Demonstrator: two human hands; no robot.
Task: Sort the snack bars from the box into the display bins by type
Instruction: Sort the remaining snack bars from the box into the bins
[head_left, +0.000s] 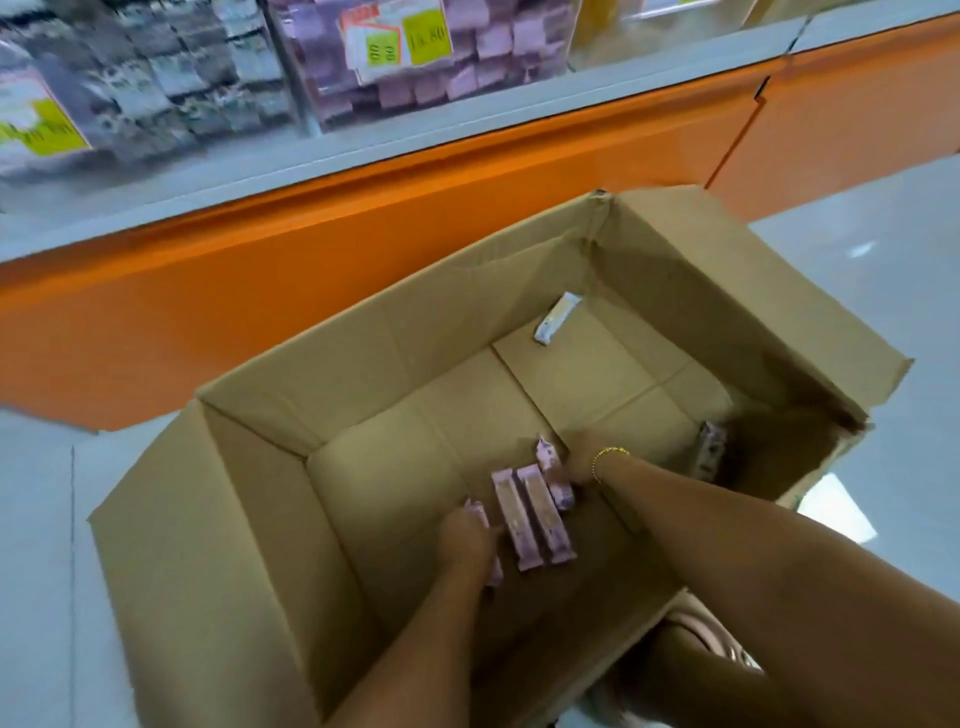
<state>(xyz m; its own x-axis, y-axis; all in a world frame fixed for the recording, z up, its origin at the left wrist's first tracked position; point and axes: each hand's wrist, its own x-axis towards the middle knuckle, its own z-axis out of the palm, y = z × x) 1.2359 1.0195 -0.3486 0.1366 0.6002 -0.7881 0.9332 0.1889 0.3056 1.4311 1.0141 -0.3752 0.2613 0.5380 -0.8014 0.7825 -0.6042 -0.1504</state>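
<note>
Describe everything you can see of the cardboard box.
The cardboard box is plain brown and large, with its top flaps folded open. It stands on the pale floor in front of the orange counter. Its bottom is mostly bare: a few pink bars lie near the middle and one white bar at the far end. The left hand and right hand reach inside.

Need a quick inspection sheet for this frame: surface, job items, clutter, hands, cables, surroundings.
Surface: pale tiled floor; open cardboard box sits on it.
Job's things: four pink bars on box bottom, lone pink bar against right wall, white bar in far corner.
Clutter: nothing seen.
Grippers: left hand grips leftmost pink bar; right hand on rightmost pink bar, grip unclear.
Cables: nothing seen.
Surroundings: orange counter base, display bins with price tags above.
</note>
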